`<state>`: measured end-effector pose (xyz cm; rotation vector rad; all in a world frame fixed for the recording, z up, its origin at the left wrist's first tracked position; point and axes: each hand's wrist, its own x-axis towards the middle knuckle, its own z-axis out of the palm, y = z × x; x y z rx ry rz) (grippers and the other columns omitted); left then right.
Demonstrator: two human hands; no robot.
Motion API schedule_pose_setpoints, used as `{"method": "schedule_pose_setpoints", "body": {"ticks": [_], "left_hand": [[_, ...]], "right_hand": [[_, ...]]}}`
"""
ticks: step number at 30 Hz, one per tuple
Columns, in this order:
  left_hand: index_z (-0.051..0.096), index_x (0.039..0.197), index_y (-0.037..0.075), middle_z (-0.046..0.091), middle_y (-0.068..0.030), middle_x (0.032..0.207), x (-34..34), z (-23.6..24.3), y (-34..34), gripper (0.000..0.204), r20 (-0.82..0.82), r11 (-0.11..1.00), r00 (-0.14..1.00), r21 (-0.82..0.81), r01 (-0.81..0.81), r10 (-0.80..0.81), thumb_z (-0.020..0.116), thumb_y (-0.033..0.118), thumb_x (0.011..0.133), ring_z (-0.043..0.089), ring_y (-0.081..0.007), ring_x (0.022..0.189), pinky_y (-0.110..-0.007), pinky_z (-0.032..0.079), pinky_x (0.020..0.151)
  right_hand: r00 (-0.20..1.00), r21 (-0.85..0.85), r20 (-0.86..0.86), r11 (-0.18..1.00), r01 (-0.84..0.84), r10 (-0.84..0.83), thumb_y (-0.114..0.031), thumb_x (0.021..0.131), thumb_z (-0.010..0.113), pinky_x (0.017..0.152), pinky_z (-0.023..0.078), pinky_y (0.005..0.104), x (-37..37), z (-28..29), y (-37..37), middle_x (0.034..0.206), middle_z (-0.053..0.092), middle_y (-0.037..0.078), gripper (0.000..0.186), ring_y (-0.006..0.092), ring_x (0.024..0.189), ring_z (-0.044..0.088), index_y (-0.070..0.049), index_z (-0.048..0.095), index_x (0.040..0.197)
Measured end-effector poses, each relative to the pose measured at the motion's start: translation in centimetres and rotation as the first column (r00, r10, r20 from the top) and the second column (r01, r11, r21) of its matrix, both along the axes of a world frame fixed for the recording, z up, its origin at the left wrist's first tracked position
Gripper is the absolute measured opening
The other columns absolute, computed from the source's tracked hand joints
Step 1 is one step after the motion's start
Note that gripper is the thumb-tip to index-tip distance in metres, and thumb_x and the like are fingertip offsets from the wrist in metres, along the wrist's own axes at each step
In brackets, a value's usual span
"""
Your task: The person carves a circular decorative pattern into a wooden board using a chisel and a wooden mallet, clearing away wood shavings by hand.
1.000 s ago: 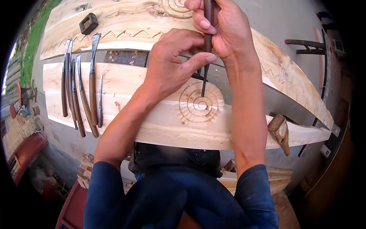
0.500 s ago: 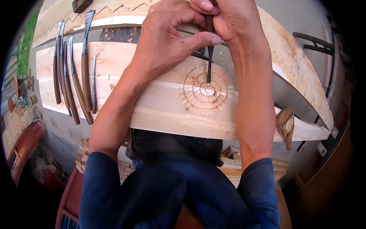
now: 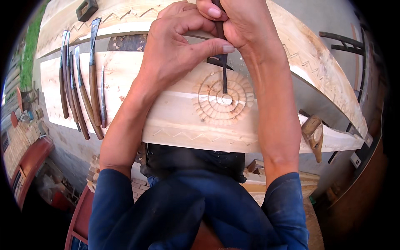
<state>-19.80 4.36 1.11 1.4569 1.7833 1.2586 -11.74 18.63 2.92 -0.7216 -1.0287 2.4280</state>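
My right hand (image 3: 243,27) is closed round the dark shaft of an upright chisel (image 3: 224,77). My left hand (image 3: 179,48) curls against the same shaft from the left, its thumb lying across it and fingertips partly hidden. The chisel's tip rests at the inner rings of a round carved rosette (image 3: 204,104) on a pale wooden board (image 3: 171,116) with a shallow zigzag along its near edge. At the board's left lie several wood-handled chisels and gouges (image 3: 95,83). A wooden mallet-like tool (image 3: 312,133) sits at its right end, beside my right forearm.
A second carved board (image 3: 316,75) lies beyond, bearing a dark square block (image 3: 86,10). Dark rails (image 3: 341,41) stand at the right. Red-painted wooden pieces (image 3: 29,166) and stacked timber are at the lower left, grass at the far left edge.
Compared with a second ago, both hands and the chisel sit higher in the picture, as does the whole scene. The chisel tip stays at the rosette's inner rings, and both grips remain.
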Motion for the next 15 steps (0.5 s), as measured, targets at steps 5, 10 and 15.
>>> {"method": "schedule_pose_setpoints", "body": {"ticks": [5,10,15], "left_hand": [[0.083,0.102,-0.002,0.075,-0.0026,0.114,-0.03,-0.39,0.16,0.025,0.075,0.996,0.997,0.086,-0.009,0.003,0.094,0.007,0.082,0.068,-0.0178,0.114,-0.033,0.051,0.104],[0.084,0.101,-0.001,0.076,-0.0027,0.109,-0.08,-0.11,-0.25,0.023,0.151,1.0,0.989,0.014,-0.008,0.006,0.094,0.008,0.082,0.069,-0.0166,0.11,-0.033,0.051,0.103],[0.084,0.099,-0.001,0.075,-0.003,0.106,-0.17,-0.05,-0.37,0.022,0.136,1.0,0.991,-0.008,-0.014,0.015,0.094,0.009,0.082,0.068,-0.0163,0.108,-0.033,0.051,0.101]], "right_hand": [[0.999,0.102,-0.017,0.994,0.05,-0.048,-0.032,0.117,0.055,0.04,0.034,0.0253,-0.25,0.93,-0.02,0.074,0.064,0.006,0.033,0.0088,0.046,0.044,-0.006,0.061,0.097],[0.998,0.155,-0.045,0.986,0.057,-0.051,-0.031,0.116,0.056,0.04,0.033,0.0255,-0.41,0.96,-0.5,0.073,0.064,0.006,0.033,0.0087,0.045,0.043,-0.006,0.061,0.096],[1.0,0.043,0.01,0.999,0.027,-0.027,-0.029,0.115,0.056,0.039,0.032,0.026,-0.76,0.27,-0.47,0.071,0.062,0.006,0.031,0.0089,0.044,0.042,-0.006,0.061,0.096]]}}
